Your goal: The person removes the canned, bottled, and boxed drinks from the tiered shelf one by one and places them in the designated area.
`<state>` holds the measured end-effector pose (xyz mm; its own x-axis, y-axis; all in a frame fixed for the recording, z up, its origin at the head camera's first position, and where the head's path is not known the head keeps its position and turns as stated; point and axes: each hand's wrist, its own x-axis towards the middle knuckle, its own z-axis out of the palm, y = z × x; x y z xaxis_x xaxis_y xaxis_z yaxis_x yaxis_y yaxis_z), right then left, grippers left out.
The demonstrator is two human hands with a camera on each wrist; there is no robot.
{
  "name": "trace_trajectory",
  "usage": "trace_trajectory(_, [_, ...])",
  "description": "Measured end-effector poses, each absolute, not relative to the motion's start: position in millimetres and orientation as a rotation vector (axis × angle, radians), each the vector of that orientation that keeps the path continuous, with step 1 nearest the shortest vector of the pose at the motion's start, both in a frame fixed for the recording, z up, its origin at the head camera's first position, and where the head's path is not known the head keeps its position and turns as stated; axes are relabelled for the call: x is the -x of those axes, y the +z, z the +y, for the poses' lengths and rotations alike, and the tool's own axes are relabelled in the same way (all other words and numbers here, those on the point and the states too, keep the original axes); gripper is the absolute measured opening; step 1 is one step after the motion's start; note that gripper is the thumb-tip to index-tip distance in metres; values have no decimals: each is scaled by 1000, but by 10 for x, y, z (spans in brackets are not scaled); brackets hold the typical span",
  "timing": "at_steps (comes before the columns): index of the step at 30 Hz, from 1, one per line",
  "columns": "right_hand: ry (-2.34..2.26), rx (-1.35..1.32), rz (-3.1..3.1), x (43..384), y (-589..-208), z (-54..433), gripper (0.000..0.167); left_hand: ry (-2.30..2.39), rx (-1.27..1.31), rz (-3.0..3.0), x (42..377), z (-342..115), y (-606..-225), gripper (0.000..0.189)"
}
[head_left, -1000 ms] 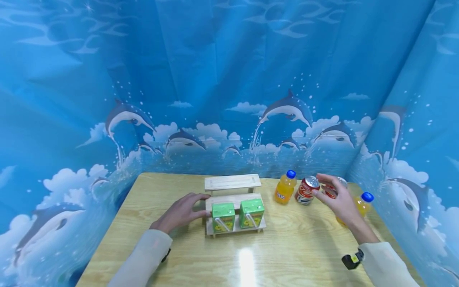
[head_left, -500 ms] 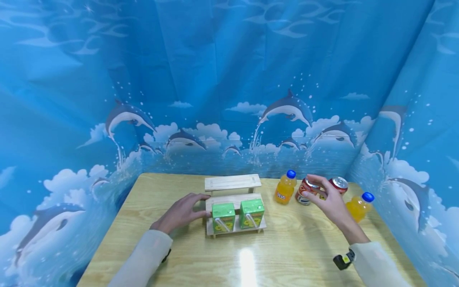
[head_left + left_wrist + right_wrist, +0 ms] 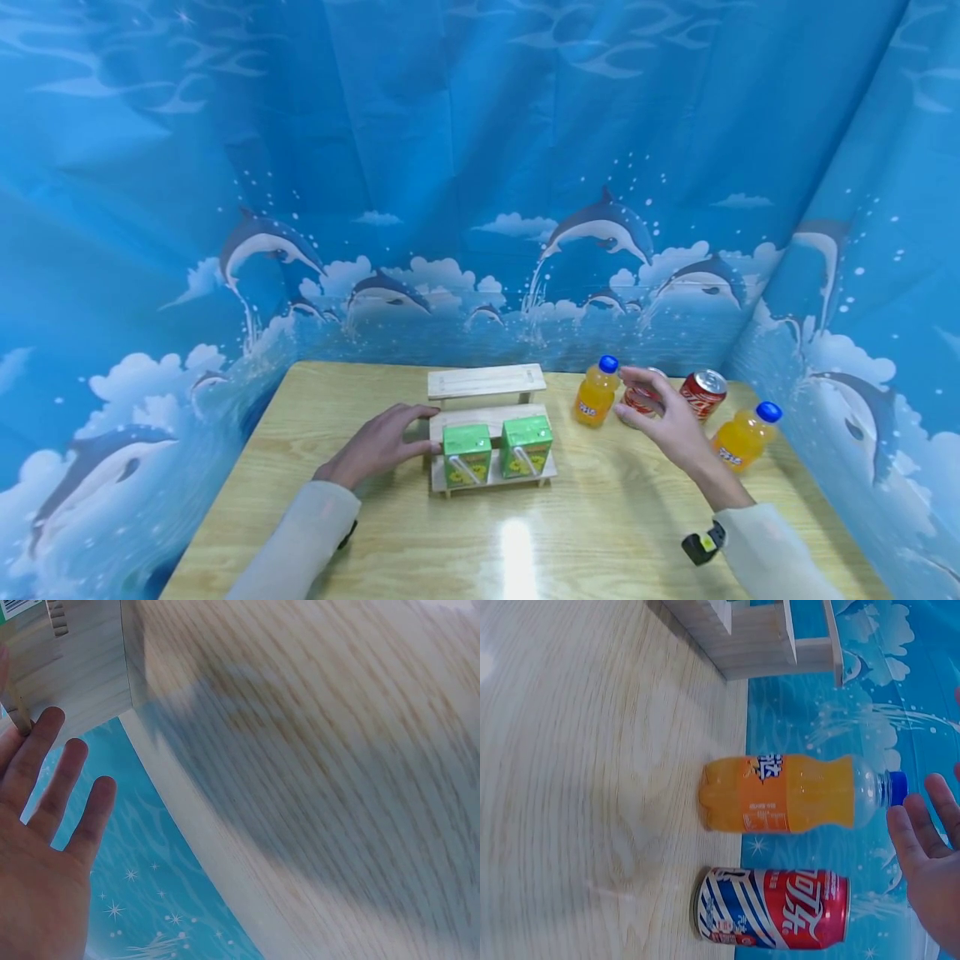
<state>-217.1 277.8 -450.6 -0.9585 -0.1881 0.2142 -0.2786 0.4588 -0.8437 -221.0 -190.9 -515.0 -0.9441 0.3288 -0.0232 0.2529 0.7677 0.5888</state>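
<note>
My left hand (image 3: 378,443) pinches the left end of a stepped wooden shelf (image 3: 486,382) between thumb and index finger. In the left wrist view its other fingers (image 3: 56,791) stand straight and spread. Two green juice boxes (image 3: 467,457) with straws stand side by side on the lowest step. My right hand (image 3: 671,425) hovers with relaxed, parted fingers, holding nothing. It partly hides a red soda can (image 3: 639,402) in the head view. Its fingertips are near an orange soda bottle (image 3: 596,393) with a blue cap; the right wrist view shows this bottle (image 3: 780,793) beside the can (image 3: 776,909).
Right of my hand are a second red can (image 3: 703,395) and a second orange soda bottle (image 3: 746,435). All stand on a light wood table (image 3: 585,525). A blue dolphin-print curtain (image 3: 480,208) encloses the table's back and sides.
My right hand has moved left, from over the far-right can across the nearer can to near the left bottle. My left hand, the shelf and the drinks have stayed put.
</note>
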Motion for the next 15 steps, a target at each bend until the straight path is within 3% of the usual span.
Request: trace_trajectory(15, [1578, -510, -2614, 2171, -4599, 2535, 59, 922, -462, 2834, 2198, -1907, -5146, 68])
